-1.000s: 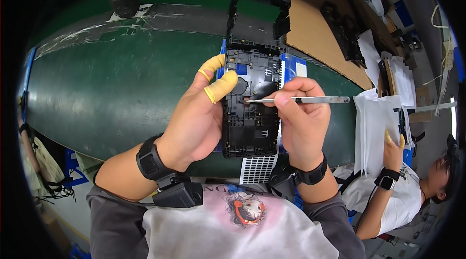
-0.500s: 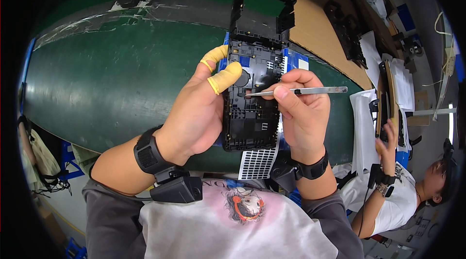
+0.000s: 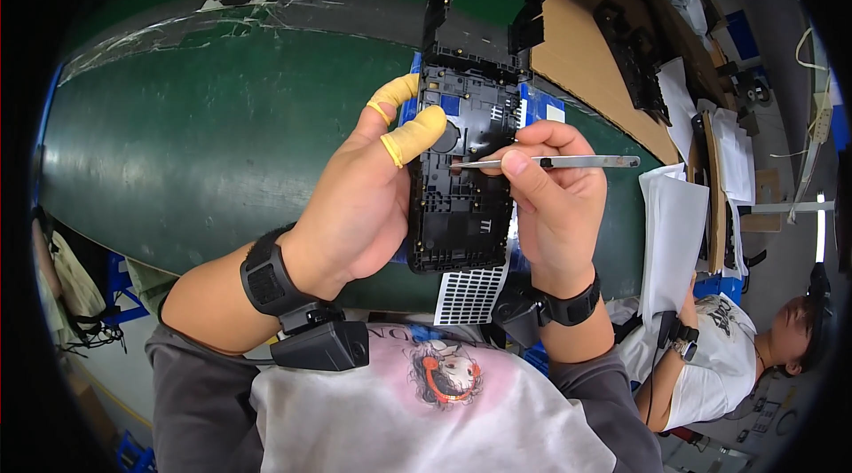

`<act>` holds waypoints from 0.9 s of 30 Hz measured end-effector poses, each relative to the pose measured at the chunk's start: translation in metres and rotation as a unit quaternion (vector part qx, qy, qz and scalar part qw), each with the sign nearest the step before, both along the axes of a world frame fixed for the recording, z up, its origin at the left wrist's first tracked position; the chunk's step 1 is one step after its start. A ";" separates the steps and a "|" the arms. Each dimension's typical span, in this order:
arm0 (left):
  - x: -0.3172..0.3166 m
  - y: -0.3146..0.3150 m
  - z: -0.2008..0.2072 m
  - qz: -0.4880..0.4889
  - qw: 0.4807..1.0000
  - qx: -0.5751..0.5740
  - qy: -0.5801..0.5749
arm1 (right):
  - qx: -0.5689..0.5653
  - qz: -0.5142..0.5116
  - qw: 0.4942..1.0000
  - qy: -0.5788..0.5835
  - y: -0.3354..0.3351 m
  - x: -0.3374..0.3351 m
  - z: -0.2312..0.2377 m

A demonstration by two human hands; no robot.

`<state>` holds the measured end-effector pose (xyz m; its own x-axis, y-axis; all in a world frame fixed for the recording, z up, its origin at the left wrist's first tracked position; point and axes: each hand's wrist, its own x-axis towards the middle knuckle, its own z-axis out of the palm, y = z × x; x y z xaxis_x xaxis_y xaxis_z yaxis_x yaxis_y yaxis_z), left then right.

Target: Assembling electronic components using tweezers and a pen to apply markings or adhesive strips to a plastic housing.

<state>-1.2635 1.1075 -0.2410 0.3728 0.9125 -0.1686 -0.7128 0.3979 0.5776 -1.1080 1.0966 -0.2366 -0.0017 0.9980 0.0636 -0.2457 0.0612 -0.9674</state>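
A long black plastic housing (image 3: 461, 211) with an open frame at its far end is tilted up in front of me. My left hand (image 3: 359, 198), with yellow finger cots on thumb and index finger, grips its left edge. Between the fingertips of my right hand (image 3: 559, 198) is a pair of metal tweezers (image 3: 577, 161). Their tips reach a small slot near the middle of the housing; whether they pinch anything is too small to tell. A white sheet with rows of small black labels (image 3: 470, 297) shows under the housing's near end.
The green work table (image 3: 195, 136) spreads to the left. At the right lies a cardboard sheet (image 3: 586, 74) with black plastic parts (image 3: 628, 60) on it. White bags (image 3: 672, 233) hang over the table's right side, where a co-worker (image 3: 710, 349) sits close by.
The housing has tipped slightly, and the tweezers' tips have risen a little with it. At the right, the co-worker's raised hand has dropped behind a white bag that has shifted.
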 end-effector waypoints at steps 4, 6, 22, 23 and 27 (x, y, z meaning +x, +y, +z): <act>-0.001 0.000 -0.003 -0.003 1.000 0.006 0.000 | -0.001 -0.010 1.000 0.004 -0.001 -0.003 -0.002; -0.003 -0.001 -0.002 -0.008 1.000 0.000 -0.009 | -0.002 -0.011 1.000 -0.003 -0.003 -0.003 0.000; 0.005 0.061 -0.003 -0.008 0.988 0.040 0.149 | 0.053 -0.149 0.978 0.136 -0.047 0.092 0.011; 0.010 0.083 0.000 0.010 0.986 0.057 0.155 | 0.038 -0.181 0.974 0.131 -0.057 0.108 0.004; -0.002 0.219 -0.004 0.013 0.945 0.195 0.262 | -0.004 -0.259 0.956 0.135 -0.096 0.147 -0.017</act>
<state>-1.2654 1.3266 -0.2454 0.3074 0.9512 0.0269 -0.2950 0.0684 0.9531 -0.9613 1.0007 -0.2541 0.5086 0.8608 -0.0160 -0.4252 0.2350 -0.8741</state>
